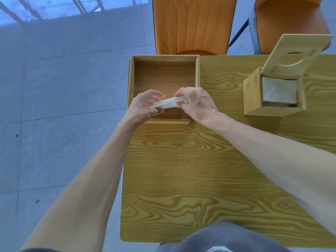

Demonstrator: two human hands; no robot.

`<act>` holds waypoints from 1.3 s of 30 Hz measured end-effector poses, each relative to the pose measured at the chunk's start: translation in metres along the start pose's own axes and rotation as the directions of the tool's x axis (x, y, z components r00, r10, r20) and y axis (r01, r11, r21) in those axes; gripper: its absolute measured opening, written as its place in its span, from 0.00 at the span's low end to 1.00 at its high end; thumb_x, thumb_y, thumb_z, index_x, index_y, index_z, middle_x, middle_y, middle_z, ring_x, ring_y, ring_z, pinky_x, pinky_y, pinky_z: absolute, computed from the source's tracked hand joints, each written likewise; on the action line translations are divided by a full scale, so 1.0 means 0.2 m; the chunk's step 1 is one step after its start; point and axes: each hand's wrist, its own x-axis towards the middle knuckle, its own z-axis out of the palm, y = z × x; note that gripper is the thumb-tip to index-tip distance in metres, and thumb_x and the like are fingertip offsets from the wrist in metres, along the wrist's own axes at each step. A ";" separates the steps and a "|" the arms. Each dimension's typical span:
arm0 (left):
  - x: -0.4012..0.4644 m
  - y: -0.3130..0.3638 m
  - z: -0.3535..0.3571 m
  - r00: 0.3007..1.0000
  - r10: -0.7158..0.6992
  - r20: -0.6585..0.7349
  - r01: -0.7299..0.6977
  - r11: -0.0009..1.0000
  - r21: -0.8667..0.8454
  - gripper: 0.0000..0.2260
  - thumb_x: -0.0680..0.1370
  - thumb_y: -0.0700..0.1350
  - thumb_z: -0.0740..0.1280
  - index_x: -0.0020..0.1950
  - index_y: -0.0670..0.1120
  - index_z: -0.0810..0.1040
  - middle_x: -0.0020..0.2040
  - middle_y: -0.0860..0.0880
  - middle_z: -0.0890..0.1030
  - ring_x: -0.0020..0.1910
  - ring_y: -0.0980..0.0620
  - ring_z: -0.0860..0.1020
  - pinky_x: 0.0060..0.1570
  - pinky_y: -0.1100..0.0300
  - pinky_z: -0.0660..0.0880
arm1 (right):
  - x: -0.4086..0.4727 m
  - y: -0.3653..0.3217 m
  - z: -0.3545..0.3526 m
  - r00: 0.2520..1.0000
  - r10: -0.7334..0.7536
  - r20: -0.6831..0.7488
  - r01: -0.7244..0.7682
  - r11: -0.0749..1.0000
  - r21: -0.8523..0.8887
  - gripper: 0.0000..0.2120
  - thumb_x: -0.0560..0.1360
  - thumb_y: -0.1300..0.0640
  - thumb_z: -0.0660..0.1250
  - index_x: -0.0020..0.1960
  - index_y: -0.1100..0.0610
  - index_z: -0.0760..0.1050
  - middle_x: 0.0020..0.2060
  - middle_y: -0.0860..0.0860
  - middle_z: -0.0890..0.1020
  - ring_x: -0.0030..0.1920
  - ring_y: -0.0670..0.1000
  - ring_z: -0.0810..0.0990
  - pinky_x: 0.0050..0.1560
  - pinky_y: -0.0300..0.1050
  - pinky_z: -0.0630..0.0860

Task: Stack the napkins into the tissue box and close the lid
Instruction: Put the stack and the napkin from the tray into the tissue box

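No text, label, brand, number or sign could be read on anything, whether between the fingers, beside them or farther off.

The setting is appearing as a plain indoor room, possibly an office or canteen area; the exact type cannot be determined. A wood-grain laminate bench [181,170] is standing on a floor [63,88] of large grey tiles, and two orange padded chairs [192,24] are sitting at its far edge.
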 end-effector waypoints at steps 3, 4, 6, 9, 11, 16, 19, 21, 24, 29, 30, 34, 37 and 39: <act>-0.01 -0.03 0.01 0.996 0.030 -0.088 -0.027 0.999 0.034 0.13 0.71 0.41 0.76 0.50 0.57 0.82 0.49 0.54 0.84 0.52 0.53 0.81 0.52 0.50 0.80 | -0.01 0.00 -0.01 1.000 0.009 -0.008 -0.009 1.000 0.004 0.11 0.76 0.57 0.69 0.58 0.54 0.80 0.52 0.52 0.85 0.51 0.54 0.82 0.51 0.48 0.77; -0.02 -0.03 0.02 0.996 0.024 -0.085 -0.021 0.999 0.040 0.13 0.71 0.41 0.76 0.50 0.57 0.82 0.50 0.54 0.84 0.52 0.53 0.81 0.52 0.50 0.81 | -0.01 0.01 0.00 1.000 0.019 0.021 -0.018 1.000 -0.010 0.11 0.76 0.57 0.69 0.58 0.54 0.80 0.52 0.52 0.85 0.51 0.54 0.82 0.51 0.48 0.77; -0.02 -0.05 0.03 0.998 -0.007 -0.060 0.011 0.998 0.056 0.12 0.72 0.40 0.75 0.48 0.56 0.82 0.49 0.54 0.84 0.51 0.52 0.82 0.52 0.51 0.81 | -0.02 0.02 0.01 0.997 0.045 0.057 -0.044 0.999 -0.030 0.10 0.76 0.56 0.70 0.57 0.52 0.80 0.51 0.52 0.85 0.50 0.54 0.82 0.50 0.48 0.77; -0.03 -0.06 0.04 0.997 -0.032 -0.065 0.035 0.998 0.047 0.08 0.74 0.41 0.75 0.48 0.54 0.83 0.49 0.53 0.85 0.49 0.53 0.83 0.52 0.49 0.81 | -0.04 0.02 0.00 0.996 0.061 0.060 -0.060 0.998 -0.018 0.11 0.76 0.58 0.70 0.58 0.53 0.80 0.51 0.52 0.85 0.50 0.55 0.82 0.51 0.49 0.77; -0.04 -0.06 0.03 0.995 -0.042 -0.090 0.043 0.999 0.017 0.07 0.74 0.42 0.75 0.49 0.53 0.83 0.48 0.51 0.85 0.48 0.52 0.84 0.53 0.49 0.81 | -0.06 0.02 -0.02 0.996 0.064 0.055 -0.064 0.998 -0.004 0.12 0.76 0.59 0.70 0.59 0.54 0.80 0.51 0.54 0.85 0.50 0.56 0.82 0.51 0.50 0.77; -0.09 0.01 0.04 0.991 -0.031 -0.131 0.024 0.998 -0.055 0.09 0.75 0.46 0.75 0.54 0.50 0.81 0.49 0.48 0.85 0.50 0.51 0.83 0.51 0.56 0.79 | -0.10 0.02 -0.09 0.993 0.119 0.026 -0.121 0.987 0.109 0.12 0.76 0.57 0.69 0.59 0.53 0.80 0.48 0.53 0.85 0.49 0.55 0.81 0.50 0.49 0.77; -0.12 0.09 0.07 0.986 -0.007 -0.165 -0.009 0.996 -0.093 0.12 0.75 0.49 0.74 0.56 0.47 0.81 0.52 0.48 0.84 0.51 0.51 0.82 0.50 0.58 0.78 | -0.14 0.04 -0.17 0.990 0.141 -0.004 -0.137 0.969 0.207 0.13 0.74 0.57 0.70 0.58 0.53 0.80 0.46 0.51 0.84 0.48 0.53 0.81 0.51 0.51 0.78; -0.15 0.15 0.10 0.985 0.011 -0.172 -0.029 0.994 -0.102 0.12 0.76 0.49 0.73 0.57 0.47 0.81 0.51 0.50 0.83 0.49 0.54 0.80 0.46 0.63 0.76 | -0.18 0.07 -0.22 0.988 0.151 -0.028 -0.139 0.956 0.257 0.13 0.74 0.57 0.71 0.58 0.54 0.80 0.46 0.51 0.84 0.46 0.52 0.82 0.50 0.52 0.79; -0.20 0.25 0.19 0.986 0.023 -0.168 -0.047 0.989 -0.140 0.13 0.77 0.49 0.72 0.59 0.46 0.80 0.47 0.53 0.81 0.47 0.57 0.79 0.42 0.66 0.74 | -0.25 0.12 -0.31 0.986 0.159 -0.053 -0.138 0.948 0.288 0.13 0.74 0.57 0.71 0.58 0.55 0.80 0.46 0.50 0.84 0.47 0.51 0.83 0.50 0.53 0.80; -0.28 0.36 0.37 0.988 0.022 -0.156 -0.050 0.983 -0.176 0.11 0.77 0.49 0.72 0.58 0.48 0.80 0.47 0.51 0.82 0.48 0.52 0.81 0.46 0.60 0.78 | -0.42 0.24 -0.44 0.982 0.174 -0.071 -0.142 0.935 0.325 0.12 0.75 0.56 0.71 0.57 0.54 0.80 0.49 0.50 0.85 0.48 0.50 0.83 0.50 0.53 0.81; -0.29 0.37 0.41 0.988 0.025 -0.154 -0.052 0.983 -0.174 0.11 0.77 0.49 0.72 0.57 0.49 0.80 0.48 0.50 0.83 0.47 0.52 0.81 0.45 0.60 0.77 | -0.46 0.27 -0.46 0.982 0.178 -0.068 -0.146 0.931 0.334 0.12 0.75 0.56 0.71 0.58 0.54 0.80 0.50 0.51 0.84 0.48 0.49 0.83 0.50 0.52 0.82; -0.34 0.45 0.57 0.992 0.047 -0.119 -0.066 0.985 -0.161 0.05 0.79 0.49 0.69 0.54 0.52 0.80 0.48 0.49 0.82 0.45 0.51 0.79 0.47 0.57 0.78 | -0.62 0.37 -0.53 0.975 0.213 -0.060 -0.173 0.903 0.392 0.11 0.76 0.56 0.71 0.58 0.56 0.79 0.48 0.51 0.84 0.46 0.49 0.82 0.50 0.50 0.82; -0.35 0.54 0.68 0.996 0.065 -0.061 -0.073 0.988 -0.137 0.08 0.80 0.51 0.66 0.57 0.51 0.81 0.46 0.51 0.81 0.44 0.52 0.77 0.49 0.54 0.75 | -0.72 0.47 -0.59 0.966 0.249 -0.074 -0.198 0.889 0.413 0.10 0.76 0.56 0.70 0.57 0.55 0.80 0.46 0.49 0.83 0.45 0.48 0.82 0.50 0.51 0.81; -0.34 0.60 0.75 0.996 0.076 -0.035 -0.080 0.990 -0.119 0.11 0.80 0.50 0.66 0.59 0.49 0.81 0.45 0.51 0.80 0.42 0.53 0.77 0.48 0.55 0.74 | -0.78 0.53 -0.64 0.958 0.275 -0.084 -0.216 0.880 0.424 0.11 0.76 0.56 0.70 0.58 0.56 0.80 0.45 0.49 0.83 0.45 0.49 0.82 0.51 0.52 0.81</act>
